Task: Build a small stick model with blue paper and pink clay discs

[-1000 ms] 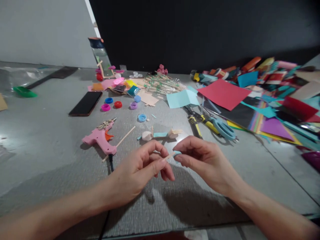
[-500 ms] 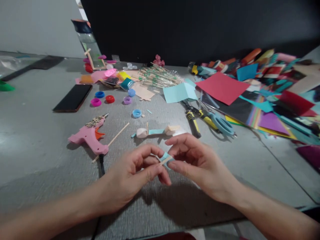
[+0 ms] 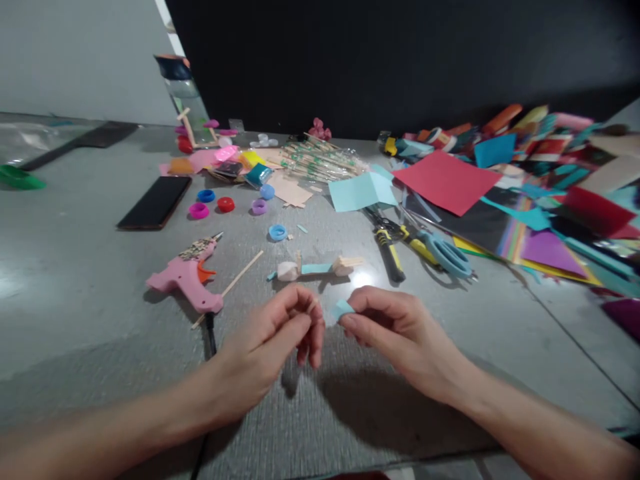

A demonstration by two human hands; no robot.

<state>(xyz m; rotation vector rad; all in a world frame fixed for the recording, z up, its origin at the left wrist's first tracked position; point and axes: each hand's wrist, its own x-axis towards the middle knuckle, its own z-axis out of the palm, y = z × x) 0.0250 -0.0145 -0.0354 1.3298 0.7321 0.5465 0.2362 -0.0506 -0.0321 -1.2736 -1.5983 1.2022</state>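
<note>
Left hand [image 3: 280, 333] farther from right hand [image 3: 407, 337], clear of blue paper [image 3: 341, 309]

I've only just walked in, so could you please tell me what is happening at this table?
A person's right hand pinches a small light-blue piece. The left hand is half-curled beside it; whether it holds anything is unclear. Just beyond them, a small light-blue-and-white assembly lies on the grey table. A pink glue gun lies to the left.

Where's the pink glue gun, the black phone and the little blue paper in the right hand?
Pink glue gun [image 3: 187, 277]: head view, on its plastic body.
Black phone [image 3: 156, 203]: head view, middle of its screen.
Little blue paper [image 3: 341, 309]: head view, on its uncovered part.
</note>
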